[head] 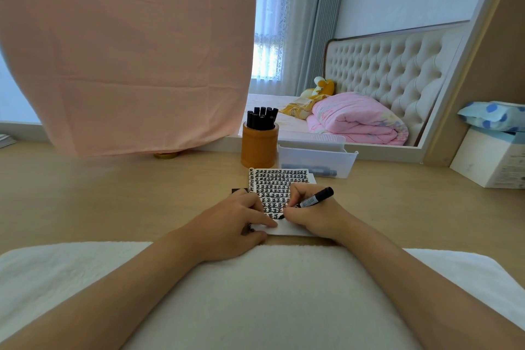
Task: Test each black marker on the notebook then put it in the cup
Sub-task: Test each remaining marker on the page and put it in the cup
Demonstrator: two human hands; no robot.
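Observation:
A small notebook [277, 185] lies on the wooden desk, its page filled with rows of black scribbles. My right hand [312, 216] grips a black marker [315, 199], tip down on the page near its lower edge. My left hand [238, 219] rests flat on the notebook's lower left corner, fingers spread. Behind the notebook stands an orange-brown cup [259, 146] with several black markers [261, 116] standing in it.
A clear plastic tray [318, 160] holding more dark markers sits right of the cup. A pink cloth [127, 51] hangs at the back left. A white box [491, 162] with a blue pack on top stands at far right. A white fluffy pad [255, 293] covers the desk's near edge.

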